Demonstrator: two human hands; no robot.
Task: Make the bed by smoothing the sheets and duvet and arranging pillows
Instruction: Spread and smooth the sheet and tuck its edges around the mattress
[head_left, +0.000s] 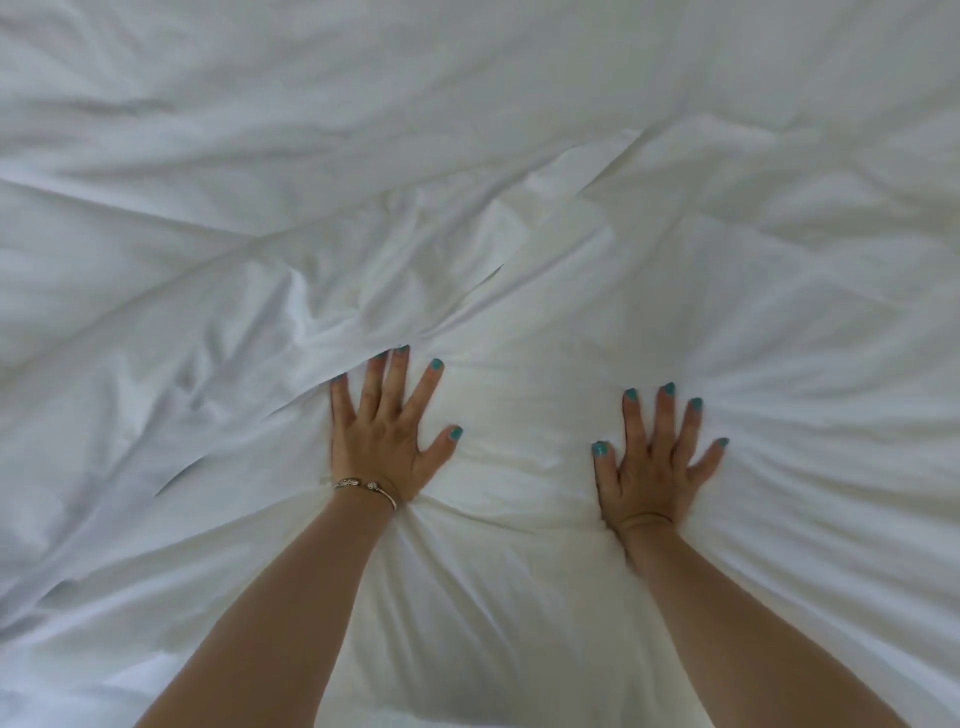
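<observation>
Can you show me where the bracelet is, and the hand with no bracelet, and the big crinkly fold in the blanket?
bracelet (367, 489): head view, on the band at the left wrist.
right hand (652, 470): head view, on its back.
fold in the duvet (363, 332): head view, on the ridge above the left fingertips.

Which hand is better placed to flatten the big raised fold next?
Left. The left hand lies flat with its fingertips already tucked against the raised fold in the duvet. The right hand presses flatter fabric farther from it.
</observation>
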